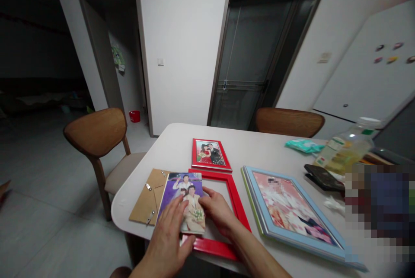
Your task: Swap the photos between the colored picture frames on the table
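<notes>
A printed photo point(194, 212), perhaps a small stack, shows people in wedding clothes on a purple background. My left hand point(168, 237) lies over its lower left, with the fingers on its face and the thumb at the bottom edge. At the right edge, my right hand point(218, 209) grips it between thumb and fingers. Under the photo and my right hand lies a red picture frame point(238, 196) with an open middle. A brown backing board point(142, 206) with metal clips sits to the left, partly covered by the photo.
Beyond the red frame lies a smaller red-framed photo point(210, 153). To the right are stacked frames, a light blue one point(309, 196) on top. Farther right stand a bottle of yellowish liquid point(350, 146), a dark wallet-like object point(324, 178) and a teal packet point(304, 145). Wooden chairs point(99, 133) flank the table point(259, 150).
</notes>
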Demonstrator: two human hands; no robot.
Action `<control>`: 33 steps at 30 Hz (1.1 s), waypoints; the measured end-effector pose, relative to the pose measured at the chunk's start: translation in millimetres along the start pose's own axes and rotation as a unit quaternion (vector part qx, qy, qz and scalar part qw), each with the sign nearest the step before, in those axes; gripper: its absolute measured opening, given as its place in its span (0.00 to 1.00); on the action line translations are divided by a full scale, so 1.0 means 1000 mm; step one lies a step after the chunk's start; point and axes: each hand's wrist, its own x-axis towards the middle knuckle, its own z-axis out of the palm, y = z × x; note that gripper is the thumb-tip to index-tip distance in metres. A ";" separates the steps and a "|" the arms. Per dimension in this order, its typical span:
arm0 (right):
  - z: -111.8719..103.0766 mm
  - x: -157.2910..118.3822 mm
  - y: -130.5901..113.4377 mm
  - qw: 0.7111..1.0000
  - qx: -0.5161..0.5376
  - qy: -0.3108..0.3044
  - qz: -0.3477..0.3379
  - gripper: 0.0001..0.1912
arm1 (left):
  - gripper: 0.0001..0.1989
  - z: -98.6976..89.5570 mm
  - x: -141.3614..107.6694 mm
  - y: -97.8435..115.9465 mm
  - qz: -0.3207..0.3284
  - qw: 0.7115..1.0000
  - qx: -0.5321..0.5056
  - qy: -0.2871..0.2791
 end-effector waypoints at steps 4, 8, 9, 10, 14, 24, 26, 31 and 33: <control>0.014 -0.016 -0.030 0.990 0.120 -0.045 -0.056 0.18 | 0.29 0.005 0.011 0.009 0.026 0.998 -0.045 0.026; 0.011 -0.033 -0.048 0.988 0.124 -0.018 -0.091 0.23 | 0.20 -0.007 0.030 0.025 -0.056 0.964 -0.217 0.140; 0.008 -0.034 -0.046 0.991 0.113 0.005 -0.079 0.24 | 0.18 -0.009 0.034 0.032 -0.105 0.941 -0.274 0.168; 0.006 -0.034 -0.041 0.993 0.102 0.024 -0.058 0.25 | 0.17 -0.010 0.038 0.039 -0.153 0.912 -0.331 0.190; -0.010 -0.030 -0.019 0.992 0.113 0.053 -0.026 0.22 | 0.18 0.001 0.044 0.059 -0.257 0.811 -0.496 0.177; -0.068 -0.017 -0.013 0.995 -0.031 0.094 -0.008 0.24 | 0.21 0.021 0.027 0.023 -0.217 0.916 -0.335 0.049; -0.069 -0.011 -0.008 0.989 -0.098 0.105 -0.025 0.23 | 0.22 0.022 0.022 0.023 -0.167 0.955 -0.246 0.020; -0.065 0.000 -0.004 0.958 -0.239 0.146 -0.069 0.22 | 0.22 0.029 0.013 0.022 -0.063 0.988 -0.139 -0.029; -0.066 0.001 -0.004 0.957 -0.239 0.147 -0.074 0.22 | 0.21 0.030 0.012 0.020 -0.042 0.992 -0.117 -0.035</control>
